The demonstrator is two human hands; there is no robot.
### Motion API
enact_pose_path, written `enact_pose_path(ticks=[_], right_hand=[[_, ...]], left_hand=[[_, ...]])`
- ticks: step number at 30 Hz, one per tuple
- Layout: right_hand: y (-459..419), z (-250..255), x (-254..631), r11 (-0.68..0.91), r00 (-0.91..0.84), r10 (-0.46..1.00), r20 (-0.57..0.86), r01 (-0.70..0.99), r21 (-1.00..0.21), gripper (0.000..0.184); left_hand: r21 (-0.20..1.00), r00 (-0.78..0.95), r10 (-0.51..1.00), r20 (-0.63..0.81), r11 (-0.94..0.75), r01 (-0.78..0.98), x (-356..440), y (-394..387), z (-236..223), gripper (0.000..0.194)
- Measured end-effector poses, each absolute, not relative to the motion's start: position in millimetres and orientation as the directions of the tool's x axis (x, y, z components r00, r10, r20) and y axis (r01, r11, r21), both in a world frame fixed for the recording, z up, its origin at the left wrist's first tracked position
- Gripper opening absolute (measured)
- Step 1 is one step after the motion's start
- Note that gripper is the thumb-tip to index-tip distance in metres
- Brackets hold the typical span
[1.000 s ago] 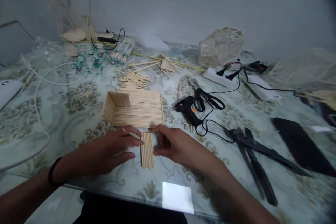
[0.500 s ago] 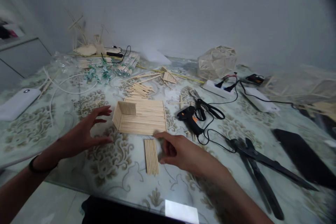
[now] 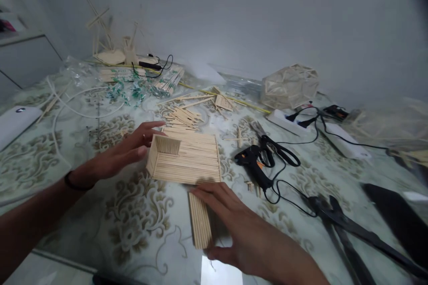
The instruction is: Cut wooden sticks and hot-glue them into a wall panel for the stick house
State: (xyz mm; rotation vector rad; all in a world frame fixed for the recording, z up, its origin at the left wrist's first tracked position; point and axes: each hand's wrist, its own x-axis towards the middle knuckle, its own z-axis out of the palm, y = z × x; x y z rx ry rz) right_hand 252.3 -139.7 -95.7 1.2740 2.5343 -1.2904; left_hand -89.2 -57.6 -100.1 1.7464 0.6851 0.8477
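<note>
A rectangular base of thin wooden sticks point(image 3: 197, 160) lies on the table, with two low upright walls meeting at its left corner. Beside the left wall is my left hand point(image 3: 129, 149), fingers stretched out and apart from the thumb. Its fingertips reach behind the wall; whether they touch it I cannot tell. In front of the base is a small panel of wooden sticks point(image 3: 200, 222). My right hand point(image 3: 239, 225) spans it lengthwise, fingers at the far end and thumb at the near end.
To the right lie a black glue gun point(image 3: 254, 167), scissors point(image 3: 270, 147), large black-handled cutters point(image 3: 347, 225) and a dark phone-like slab point(image 3: 397, 213). Loose sticks point(image 3: 182, 118) are piled behind the base. A power strip point(image 3: 289, 122) and a stick-frame model point(image 3: 289, 87) stand farther back.
My right hand has come down over the small panel and closed on its two ends. My left hand has moved right, up to the base's left wall. The view has shifted slightly.
</note>
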Motion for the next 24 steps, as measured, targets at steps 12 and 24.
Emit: enact_pose_path(ticks=[12,24], right_hand=[[-148,-111,255,0.414,-0.653,0.735,-0.183,0.646,-0.641,0.102],[-148,-136,266,0.506,-0.71,0.687,-0.157,0.621,-0.598,0.12]], left_hand=[[0.688,0.606,0.789,0.097,-0.494,0.532,-92,-67,-107,0.126],[0.662,0.631,0.772,0.076,-0.512,0.547,-96,-62,-110,0.113]])
